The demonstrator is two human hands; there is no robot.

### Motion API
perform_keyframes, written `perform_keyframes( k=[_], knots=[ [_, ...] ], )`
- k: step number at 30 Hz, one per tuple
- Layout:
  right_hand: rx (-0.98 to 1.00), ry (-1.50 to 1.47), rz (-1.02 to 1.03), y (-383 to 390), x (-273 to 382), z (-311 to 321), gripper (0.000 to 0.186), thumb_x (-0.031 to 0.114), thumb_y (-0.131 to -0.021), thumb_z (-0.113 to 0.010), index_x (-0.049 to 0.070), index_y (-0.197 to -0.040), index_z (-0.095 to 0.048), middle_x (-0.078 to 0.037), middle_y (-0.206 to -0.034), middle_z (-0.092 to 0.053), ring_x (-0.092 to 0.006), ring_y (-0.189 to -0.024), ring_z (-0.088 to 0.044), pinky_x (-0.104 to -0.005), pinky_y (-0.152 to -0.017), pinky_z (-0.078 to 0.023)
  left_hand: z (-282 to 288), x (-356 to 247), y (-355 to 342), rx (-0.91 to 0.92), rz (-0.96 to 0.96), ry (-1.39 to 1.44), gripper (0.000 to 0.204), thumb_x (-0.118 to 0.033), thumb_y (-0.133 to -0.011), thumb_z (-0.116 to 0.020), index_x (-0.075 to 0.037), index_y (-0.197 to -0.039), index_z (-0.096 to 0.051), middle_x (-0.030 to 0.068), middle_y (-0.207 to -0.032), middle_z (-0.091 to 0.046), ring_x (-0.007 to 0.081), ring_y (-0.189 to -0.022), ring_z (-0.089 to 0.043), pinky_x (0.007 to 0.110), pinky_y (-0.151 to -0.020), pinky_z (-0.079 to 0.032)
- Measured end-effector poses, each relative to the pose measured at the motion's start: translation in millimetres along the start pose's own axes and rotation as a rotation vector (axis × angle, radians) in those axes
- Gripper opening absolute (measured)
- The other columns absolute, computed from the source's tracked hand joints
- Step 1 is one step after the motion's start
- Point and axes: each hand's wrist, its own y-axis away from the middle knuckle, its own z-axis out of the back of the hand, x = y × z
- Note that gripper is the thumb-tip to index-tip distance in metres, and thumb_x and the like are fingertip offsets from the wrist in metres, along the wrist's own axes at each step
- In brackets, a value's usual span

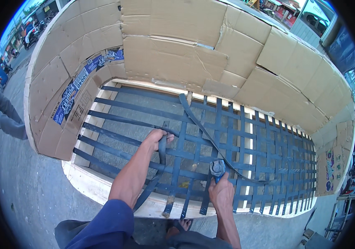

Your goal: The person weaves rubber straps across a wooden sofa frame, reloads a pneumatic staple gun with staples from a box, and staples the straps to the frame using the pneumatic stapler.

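A sofa-like wooden frame (98, 191) lies before me, its seat crossed by dark elastic webbing straps (264, 155). My left hand (159, 138) is closed round one loose strap (162, 154) on the left part of the seat. That strap hangs from the fingers and runs down across the lengthwise straps to the near edge. In my right hand (222, 191) is a hammer (217, 168), its grey head up and its blue handle mostly hidden by the fingers. A long slack strap (210, 139) lies curved over the webbing between and beyond my hands.
Cardboard (173, 54) lines the frame's tall curved back and both sides. Woven straps fill the right half; the left half has lengthwise straps. At far left stands another person (3, 108) on concrete (28, 191). A street with motorbikes lies behind.
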Motion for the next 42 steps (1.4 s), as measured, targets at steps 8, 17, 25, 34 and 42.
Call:
perform_keyframes(
  k=[8, 17, 25, 34, 42],
  knots=[
    [-0.220, 0.085, 0.145, -80.1, 4.5, -30.9, 0.057, 0.029, -0.101, -0.069, -0.013, -0.129, -0.043, -0.036, -0.099, -0.069, -0.0527, -0.087, -0.071, -0.0575, -0.077, -0.058, 30.9, 3.8, -4.9, 0.424, -0.026, 0.315, 0.038, -0.046, -0.095, -0.072, -0.009, -0.104, -0.067, 0.0103, -0.096, -0.066, 0.0241, -0.083, -0.063, 0.051, -0.082, -0.057],
    [-0.222, 0.085, 0.112, -67.5, 6.4, -76.1, 0.085, 0.036, -0.102, -0.066, -0.013, -0.157, -0.023, -0.034, -0.124, -0.062, -0.0499, -0.103, -0.069, -0.0554, -0.085, -0.057, 16.7, 12.1, 13.6, 0.136, -0.203, 0.056, 0.055, -0.045, -0.095, -0.074, 0.003, -0.120, -0.066, 0.0150, -0.113, -0.066, 0.0291, -0.104, -0.067, 0.051, -0.100, -0.053],
    [-0.236, 0.149, 0.135, -64.9, 1.0, -79.8, 0.084, 0.035, -0.102, -0.066, -0.015, -0.156, -0.025, -0.029, -0.115, -0.063, -0.0466, -0.098, -0.070, -0.0541, -0.079, -0.058, -2.3, 3.9, 70.2, -0.404, -0.418, -1.053, 0.045, -0.030, -0.096, -0.070, 0.011, -0.114, -0.072, 0.0248, -0.111, -0.072, 0.0390, -0.104, -0.068, 0.049, -0.101, -0.051],
    [-0.259, 0.137, 0.149, -67.1, -0.8, -82.2, 0.086, 0.034, -0.100, -0.068, -0.015, -0.156, -0.025, -0.028, -0.111, -0.063, -0.0446, -0.096, -0.069, -0.0521, -0.077, -0.058, -16.1, -30.1, 8.7, -0.346, -0.522, -1.325, 0.026, -0.024, -0.096, -0.072, -0.003, -0.111, -0.076, 0.0172, -0.095, -0.076, 0.0291, -0.102, -0.071, 0.043, -0.092, -0.054],
    [-0.247, 0.170, 0.163, -66.7, -3.4, -82.7, 0.087, 0.031, -0.098, -0.070, -0.018, -0.154, -0.025, -0.026, -0.108, -0.062, -0.0423, -0.093, -0.069, -0.0489, -0.076, -0.059, -95.3, -130.9, -54.3, -0.280, -0.970, -0.583, 0.018, -0.020, -0.097, -0.072, -0.002, -0.101, -0.071, 0.0127, -0.088, -0.073, 0.0209, -0.083, -0.068, 0.039, -0.080, -0.054]
  ],
)
